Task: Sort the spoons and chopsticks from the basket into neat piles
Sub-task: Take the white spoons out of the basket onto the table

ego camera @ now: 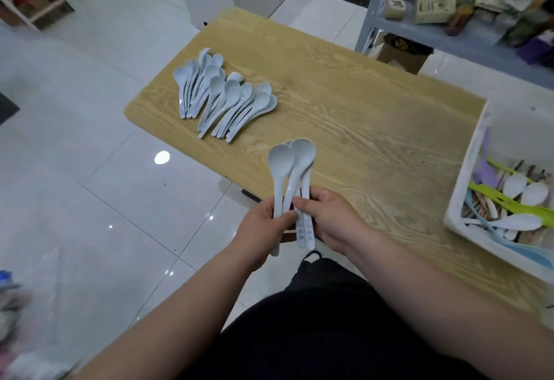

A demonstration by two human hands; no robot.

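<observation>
Left hand (263,223) and right hand (332,220) both grip a small bunch of pale spoons (295,175) by the handles, over the table (359,109) near edge. Step looks like squaring the bunch. Next: lay it parallel beside the spoon piles (221,94). Basket (467,175) on the right holds more.

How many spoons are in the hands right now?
3. The left spoon is in the left hand; the middle spoon and the rear spoon, mostly hidden behind it, are by the right hand. More may be nested unseen.
</observation>
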